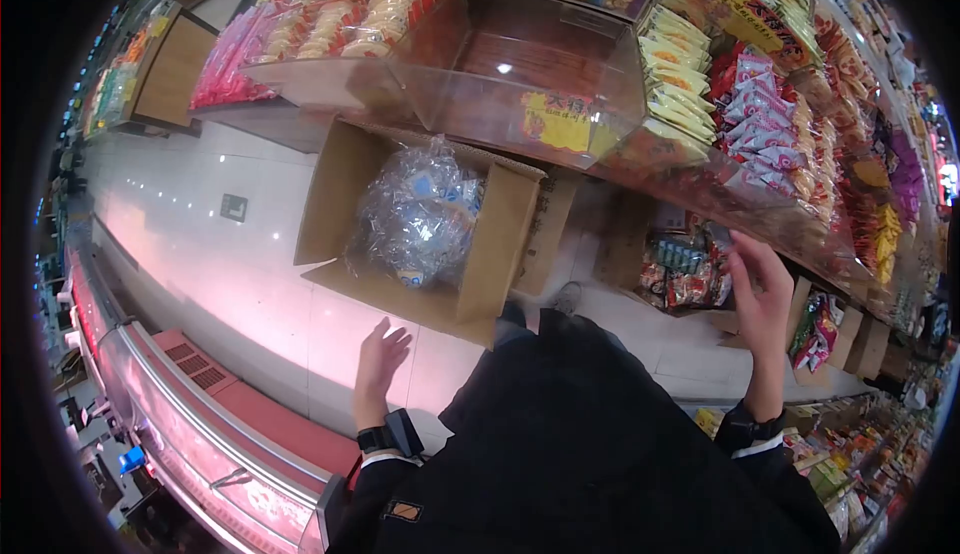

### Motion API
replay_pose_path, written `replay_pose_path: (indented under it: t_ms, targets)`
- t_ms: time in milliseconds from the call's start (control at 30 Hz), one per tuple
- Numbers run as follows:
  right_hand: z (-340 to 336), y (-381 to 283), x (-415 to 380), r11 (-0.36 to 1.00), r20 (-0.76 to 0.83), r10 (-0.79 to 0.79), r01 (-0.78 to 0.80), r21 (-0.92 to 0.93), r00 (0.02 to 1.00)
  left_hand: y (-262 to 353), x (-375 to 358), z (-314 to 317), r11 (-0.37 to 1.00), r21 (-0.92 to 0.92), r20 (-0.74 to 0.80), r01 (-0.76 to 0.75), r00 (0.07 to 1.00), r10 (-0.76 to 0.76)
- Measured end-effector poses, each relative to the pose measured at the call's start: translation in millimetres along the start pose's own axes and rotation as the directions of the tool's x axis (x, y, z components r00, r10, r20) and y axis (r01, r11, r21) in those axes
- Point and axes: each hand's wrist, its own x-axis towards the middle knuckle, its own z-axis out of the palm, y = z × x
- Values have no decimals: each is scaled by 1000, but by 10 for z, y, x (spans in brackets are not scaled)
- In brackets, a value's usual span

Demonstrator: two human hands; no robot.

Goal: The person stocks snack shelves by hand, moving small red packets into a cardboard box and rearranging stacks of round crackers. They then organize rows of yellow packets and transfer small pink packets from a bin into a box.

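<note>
My left hand [382, 362] hovers below the near edge of an open cardboard box [318, 204]. Its fingers are spread and nothing is in them. Inside the box lies a crumpled clear plastic bag [420, 216] with white and blue packets showing through; its contents are hard to make out. Over to the right, my right hand [762, 279] is raised beside the front of the snack counter, fingers loosely bent and apart, with no object seen in it. Close to it, lower down, is another open carton [622, 264] holding red snack packets [682, 272]. Both wrists wear black bands.
A clear-walled display bin [540, 49] with a yellow sign [556, 122] stands above the box. Round crackers [395, 4] fill the bins to its left; yellow packets [672, 74] and pink-white packets [762, 119] lie right. A glass-fronted cooler [220, 404] runs along the lower left.
</note>
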Motion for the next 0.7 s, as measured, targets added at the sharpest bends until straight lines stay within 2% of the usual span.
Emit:
replay_pose_path:
  t_ms: [33,100,233,267,300,400,467,533,567,600,667,700]
  targets:
    - [17,-114,69,999,-16,-15,15,-38,1000,-38,55,61,1000,-4,12,14,1000,-14]
    - [46,-249,172,999,-15,-26,25,-42,1000,-60,195,209,993,-115,184,-22,982,43]
    - [96,-363,308,995,-12,-70,69,-73,997,172,268,421,986,-143,235,-82,965,114]
    - [99,-358,349,988,1,-104,104,-112,995,215,318,395,994,-103,271,-43,960,69]
    - [102,-362,380,995,7,-51,52,-82,999,245,357,412,998,-63,303,-6,953,24]
    - [106,-251,530,997,-1,-67,67,-24,998,427,281,594,998,-28,270,48,962,-39]
    - [55,-220,650,995,-4,-97,97,-14,995,294,520,455,999,-14,287,43,957,-37]
    - [-27,-312,754,969,-63,-245,241,-61,967,308,465,454,1000,7,299,28,954,-29]
    - [-92,-390,798,942,-78,-330,322,-99,941,316,355,561,998,-57,246,39,969,-23]
    - [-160,-511,817,940,-84,-338,331,-84,938,337,273,641,991,-123,194,46,981,-21]
    - [-286,-794,832,805,-145,-592,586,-90,792,311,277,639,992,-125,171,23,985,-2]
    - [-309,-899,866,665,-204,-729,747,17,654,295,259,630,994,-110,179,14,984,6]
